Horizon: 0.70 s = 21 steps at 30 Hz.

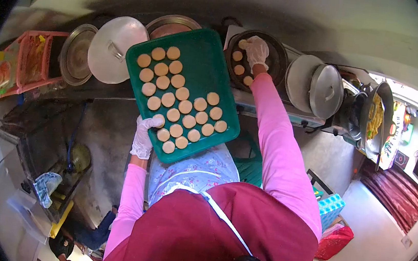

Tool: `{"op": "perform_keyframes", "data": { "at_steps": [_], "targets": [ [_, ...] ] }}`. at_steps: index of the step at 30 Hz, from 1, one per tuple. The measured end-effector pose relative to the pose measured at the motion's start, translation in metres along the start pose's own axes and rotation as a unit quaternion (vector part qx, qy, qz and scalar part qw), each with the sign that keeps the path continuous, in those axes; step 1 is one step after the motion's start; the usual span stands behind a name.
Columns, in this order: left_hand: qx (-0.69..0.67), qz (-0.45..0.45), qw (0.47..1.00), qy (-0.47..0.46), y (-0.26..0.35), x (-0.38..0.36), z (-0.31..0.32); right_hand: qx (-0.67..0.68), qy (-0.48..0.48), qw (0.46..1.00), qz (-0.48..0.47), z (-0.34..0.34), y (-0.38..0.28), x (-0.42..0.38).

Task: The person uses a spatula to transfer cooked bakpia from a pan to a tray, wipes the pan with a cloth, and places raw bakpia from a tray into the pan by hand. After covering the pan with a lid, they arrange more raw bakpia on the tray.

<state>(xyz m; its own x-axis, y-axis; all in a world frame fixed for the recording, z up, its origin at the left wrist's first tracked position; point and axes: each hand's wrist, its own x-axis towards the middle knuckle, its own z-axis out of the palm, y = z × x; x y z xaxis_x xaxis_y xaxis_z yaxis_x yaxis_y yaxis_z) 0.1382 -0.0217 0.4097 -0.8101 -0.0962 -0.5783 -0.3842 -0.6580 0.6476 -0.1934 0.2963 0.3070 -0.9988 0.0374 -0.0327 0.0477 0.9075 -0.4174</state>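
Observation:
My left hand [143, 137], in a clear glove, grips the near left edge of a green tray [204, 64], its thumb over the rim. Rows of round, flat, pale dough discs [185, 106] lie on the tray, which is tilted in my view; its upper right part is bare green. My right hand [257, 52], gloved too, reaches into a dark round pan [277, 61]. Its fingers are closed at a dough disc [243, 44] by the pan's left side. Several more discs [239, 69] lie apart along that side. The fingertips are partly hidden.
A large pale lid [111, 60] and a metal basin [77, 59] stand left of the tray. A pink basket [33, 64] is at far left. Right of the pan are a lidded pot [326, 91] and a wok of yellow food [375, 118]. Another person [61, 248] shows at lower left.

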Motion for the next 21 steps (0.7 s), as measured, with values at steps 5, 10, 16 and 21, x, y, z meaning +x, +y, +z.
{"op": "perform_keyframes", "data": {
  "at_steps": [5,10,16,21],
  "targets": [
    [0.004,-0.017,1.000,-0.017,0.001,0.002,0.001,-0.036,0.180,0.978,-0.094,0.014,0.003,-0.010],
    [0.005,0.004,0.999,-0.052,0.006,0.008,0.003,-0.115,0.151,0.940,-0.283,-0.030,-0.078,-0.083],
    [0.023,-0.009,0.996,-0.084,0.013,0.016,0.006,0.089,-0.013,0.972,-0.219,-0.008,-0.157,-0.164],
    [0.033,-0.028,0.994,-0.102,0.009,0.021,0.001,0.260,-0.009,0.965,-0.021,-0.008,-0.182,-0.181]
  ]
}}
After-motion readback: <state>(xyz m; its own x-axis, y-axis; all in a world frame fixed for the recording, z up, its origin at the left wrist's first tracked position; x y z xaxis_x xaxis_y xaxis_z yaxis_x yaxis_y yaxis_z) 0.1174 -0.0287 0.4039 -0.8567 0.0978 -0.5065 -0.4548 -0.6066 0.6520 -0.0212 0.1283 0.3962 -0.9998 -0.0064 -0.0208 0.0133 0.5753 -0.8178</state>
